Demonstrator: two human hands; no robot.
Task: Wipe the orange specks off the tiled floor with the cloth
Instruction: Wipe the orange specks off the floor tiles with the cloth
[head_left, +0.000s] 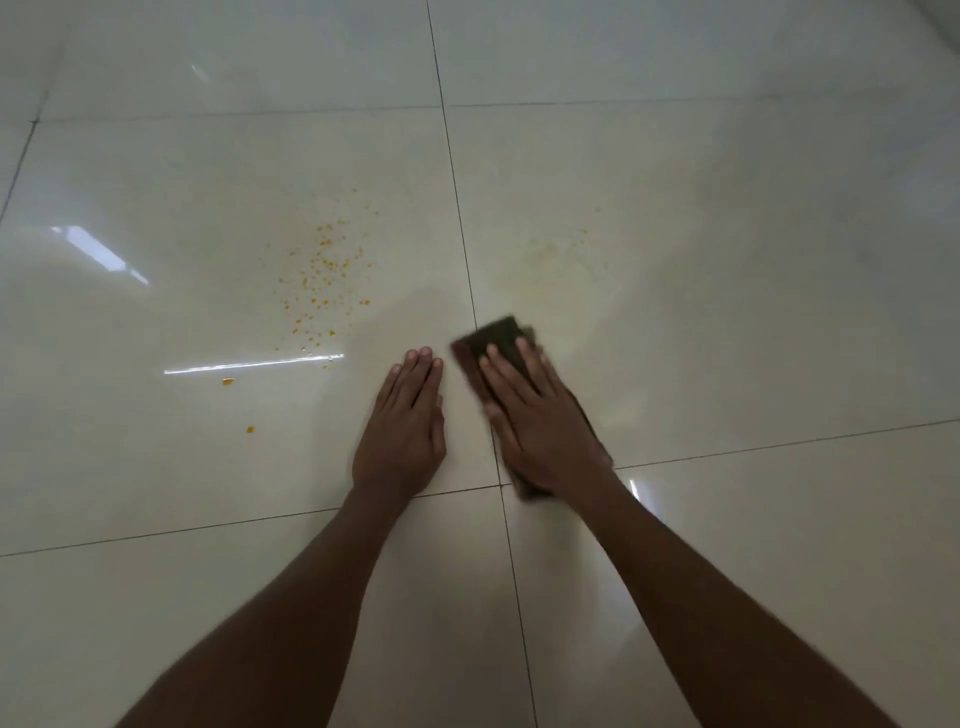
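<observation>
From the head view, the right hand (540, 415) lies flat on a dark cloth (493, 340), its fingers (524, 353) spread and pressing down rather than curled around it; the cloth looks blurred, so it is probably mid-stroke. It sits on the tiled floor (727, 260) just right of a grout line (467, 270) that runs away from the person. The left hand (405, 426) rests palm down on the neighbouring tile, fingers together and straight, holding nothing, seemingly as a brace. Beyond the cloth, the right tile shows a pale yellowish smear (550, 265) with only a few faint dots, which suggests this patch is largely wiped. The main cluster of orange specks (322, 270) lies on the left tile, ahead and to the left of the left hand and well apart from the cloth, looking untouched. Two larger orange drops (227, 382) sit nearer the person, further left. By this reckoning the job is perhaps under half done: the left tile's scatter, the stray drops, and the leftover haze on the right all remain.
</observation>
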